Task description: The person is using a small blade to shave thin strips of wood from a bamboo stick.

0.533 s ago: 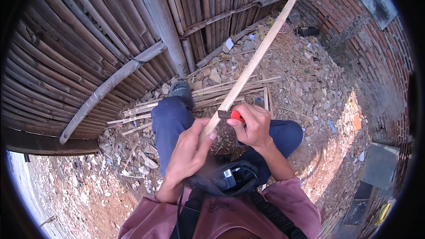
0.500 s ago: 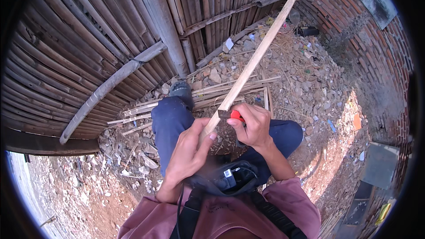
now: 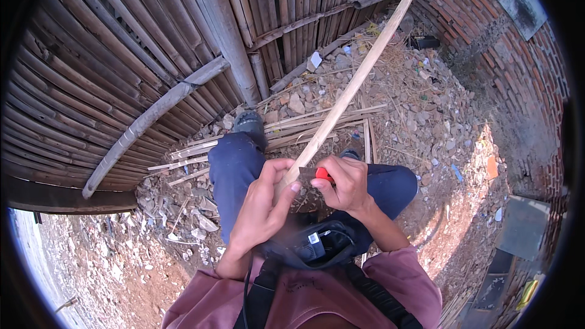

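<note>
A long, pale wooden strip [image 3: 353, 88] slants from my lap up to the far right. Its near end is gripped by my left hand [image 3: 261, 207], thumb on one side and fingers curled round the other. My right hand [image 3: 346, 184] is closed on a red-handled knife [image 3: 322, 174]. The knife's short dark blade points left and meets the strip's edge, close beside my left fingertips. Most of the handle is hidden in my right fist.
Several thin wooden strips [image 3: 286, 131] lie on the rubble-strewn ground [image 3: 420, 122] beyond my legs. A bamboo wall [image 3: 97, 55] stands at the left, a brick wall [image 3: 524, 85] at the right. A black pouch [image 3: 317, 247] rests at my waist.
My right hand and the knife have slid slightly toward me along the strip, nearer my left fingers. The left hand has barely moved.
</note>
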Tool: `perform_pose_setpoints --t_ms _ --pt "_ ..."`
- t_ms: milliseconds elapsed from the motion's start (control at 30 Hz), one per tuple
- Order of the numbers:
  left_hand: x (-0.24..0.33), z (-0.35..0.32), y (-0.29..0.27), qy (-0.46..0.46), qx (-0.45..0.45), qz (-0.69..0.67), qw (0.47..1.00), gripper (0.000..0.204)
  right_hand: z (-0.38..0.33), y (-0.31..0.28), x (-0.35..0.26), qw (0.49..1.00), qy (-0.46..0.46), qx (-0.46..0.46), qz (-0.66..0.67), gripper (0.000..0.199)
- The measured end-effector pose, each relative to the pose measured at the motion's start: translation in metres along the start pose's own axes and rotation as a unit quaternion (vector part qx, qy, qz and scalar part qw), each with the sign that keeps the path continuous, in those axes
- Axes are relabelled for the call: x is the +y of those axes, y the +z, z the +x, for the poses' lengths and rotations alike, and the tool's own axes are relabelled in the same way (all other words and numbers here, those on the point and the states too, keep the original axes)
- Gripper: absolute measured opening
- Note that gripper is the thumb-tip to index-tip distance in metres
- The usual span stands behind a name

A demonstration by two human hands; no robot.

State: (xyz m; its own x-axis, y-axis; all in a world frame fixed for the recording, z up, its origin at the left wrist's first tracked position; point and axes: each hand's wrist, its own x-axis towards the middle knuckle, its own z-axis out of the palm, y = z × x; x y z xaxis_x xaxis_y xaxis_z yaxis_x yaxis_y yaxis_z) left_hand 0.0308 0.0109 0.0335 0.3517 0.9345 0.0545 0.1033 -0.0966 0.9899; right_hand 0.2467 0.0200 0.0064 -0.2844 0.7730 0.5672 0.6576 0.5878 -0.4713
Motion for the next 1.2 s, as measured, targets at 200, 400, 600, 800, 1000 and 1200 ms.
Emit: perform_pose_setpoints --t_ms 200,400,600,800,1000,1200 --pt "0.011 0.001 0.001 0.004 -0.003 -0.010 1.000 0.030 0.002 0.008 -0.007 1.000 0.011 0.007 0.008 0.040" --pt "0.002 0.001 0.003 0.010 0.027 0.008 1.000 0.022 0.004 0.006 -0.007 1.000 0.003 0.010 -0.015 0.043" --pt "0.005 0.001 0.004 0.002 0.047 0.055 0.997 0.024 0.005 0.005 -0.008 0.999 -0.003 0.021 -0.043 0.042" --pt "0.003 0.000 0.007 0.017 0.066 0.075 0.995 0.023 0.008 0.003 -0.007 0.998 -0.010 0.023 -0.061 0.042" --pt "0.002 0.000 0.011 0.041 0.089 0.096 0.991 0.024 0.013 -0.005 -0.001 0.996 0.011 0.052 -0.070 0.042" --pt "0.004 -0.012 0.008 -0.010 0.086 0.103 0.991 0.019 0.030 -0.031 0.030 0.982 0.130 0.120 -0.072 0.043"
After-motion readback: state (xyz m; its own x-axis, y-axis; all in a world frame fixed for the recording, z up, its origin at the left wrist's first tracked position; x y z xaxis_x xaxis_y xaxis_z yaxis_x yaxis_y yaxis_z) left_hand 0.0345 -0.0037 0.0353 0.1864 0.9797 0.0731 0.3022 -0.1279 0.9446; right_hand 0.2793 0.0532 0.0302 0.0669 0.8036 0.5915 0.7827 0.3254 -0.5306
